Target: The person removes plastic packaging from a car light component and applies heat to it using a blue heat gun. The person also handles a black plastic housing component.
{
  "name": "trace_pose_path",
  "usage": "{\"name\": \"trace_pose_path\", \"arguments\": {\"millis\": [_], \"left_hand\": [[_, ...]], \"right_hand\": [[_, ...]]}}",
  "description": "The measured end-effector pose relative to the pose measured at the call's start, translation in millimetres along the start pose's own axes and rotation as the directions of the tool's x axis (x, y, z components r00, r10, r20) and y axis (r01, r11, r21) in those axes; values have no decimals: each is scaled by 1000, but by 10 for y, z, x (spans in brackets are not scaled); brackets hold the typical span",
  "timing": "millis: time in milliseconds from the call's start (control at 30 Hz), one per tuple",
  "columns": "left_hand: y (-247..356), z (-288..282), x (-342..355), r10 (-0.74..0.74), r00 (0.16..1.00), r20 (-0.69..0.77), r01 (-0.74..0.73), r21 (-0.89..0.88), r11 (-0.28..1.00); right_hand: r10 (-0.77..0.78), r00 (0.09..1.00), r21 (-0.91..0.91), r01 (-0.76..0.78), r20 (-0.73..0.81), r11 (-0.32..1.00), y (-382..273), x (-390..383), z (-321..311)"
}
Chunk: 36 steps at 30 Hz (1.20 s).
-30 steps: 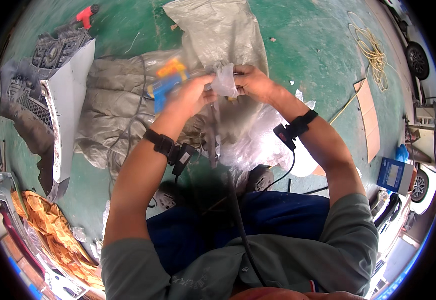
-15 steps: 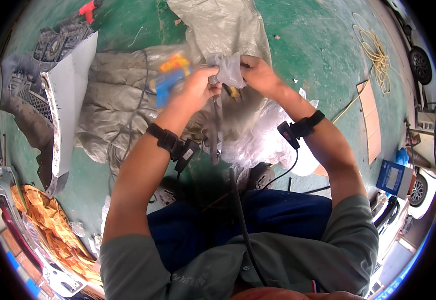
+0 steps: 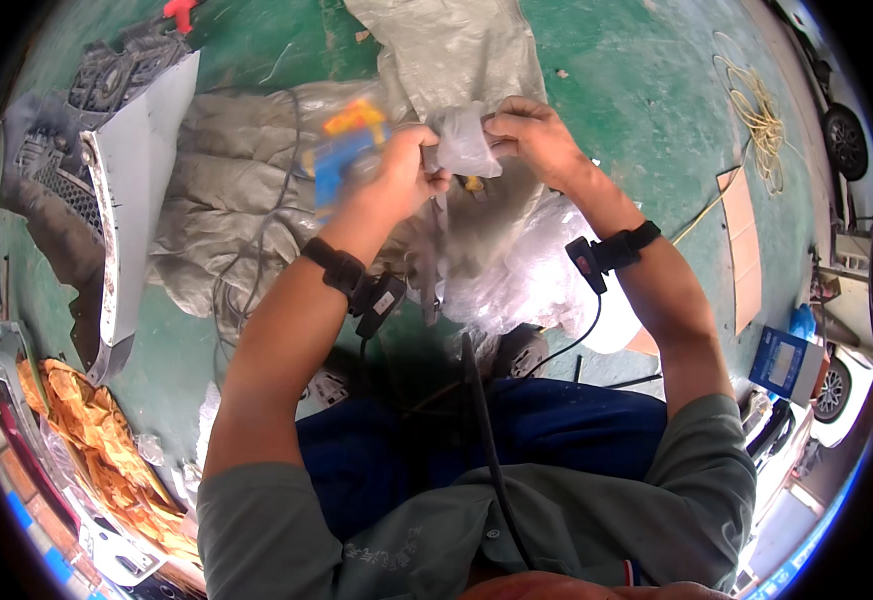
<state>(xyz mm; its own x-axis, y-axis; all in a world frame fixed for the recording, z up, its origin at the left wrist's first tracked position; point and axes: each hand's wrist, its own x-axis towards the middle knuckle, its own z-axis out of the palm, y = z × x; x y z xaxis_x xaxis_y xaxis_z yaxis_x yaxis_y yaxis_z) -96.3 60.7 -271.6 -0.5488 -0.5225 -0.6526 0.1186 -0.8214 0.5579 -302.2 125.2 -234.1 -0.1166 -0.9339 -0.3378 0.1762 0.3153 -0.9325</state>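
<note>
My left hand (image 3: 408, 178) and my right hand (image 3: 534, 138) pinch a piece of whitish translucent plastic (image 3: 466, 145) from either side, over a grey-beige cover (image 3: 456, 45) on the floor. Whether the plastic wraps anything I cannot make out. A blurred blue and orange-yellow object (image 3: 341, 165) shows beside my left hand; its kind is unclear. Below the plastic is a narrow grey strip (image 3: 433, 260), smeared and partly hidden. A small yellow thing (image 3: 473, 184) peeks out beneath the plastic. Clear shiny plastic sheeting (image 3: 526, 270) spreads beneath my right forearm.
At left stands a damaged white-grey car body panel (image 3: 141, 200) with dark grille parts. Crumpled brown paper (image 3: 91, 430) lies lower left. A red tool (image 3: 180, 12) is at the far left. Yellow cord (image 3: 756, 120), flat cardboard (image 3: 741, 250) and a blue box (image 3: 786, 360) are at right.
My right hand has shifted slightly right and up. The plastic between my hands has turned and spread a little, with both hands still on it. The view has shifted slightly.
</note>
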Motion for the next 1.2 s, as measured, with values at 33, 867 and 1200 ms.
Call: {"name": "trace_pose_path", "arguments": {"millis": [33, 867, 1200], "left_hand": [[-8, -23, 36, -17, 1000, -22, 17, 15, 1000], [-161, 421, 343, -173, 963, 207, 175, 10, 985], [-215, 409, 517, 112, 980, -165, 5, 581, 814]], "right_hand": [[32, 999, 71, -33, 9, 997, -27, -27, 31], [109, 993, -459, -72, 55, 885, -249, -424, -342], [167, 958, -101, -194, -232, 976, 113, -277, -626]]}}
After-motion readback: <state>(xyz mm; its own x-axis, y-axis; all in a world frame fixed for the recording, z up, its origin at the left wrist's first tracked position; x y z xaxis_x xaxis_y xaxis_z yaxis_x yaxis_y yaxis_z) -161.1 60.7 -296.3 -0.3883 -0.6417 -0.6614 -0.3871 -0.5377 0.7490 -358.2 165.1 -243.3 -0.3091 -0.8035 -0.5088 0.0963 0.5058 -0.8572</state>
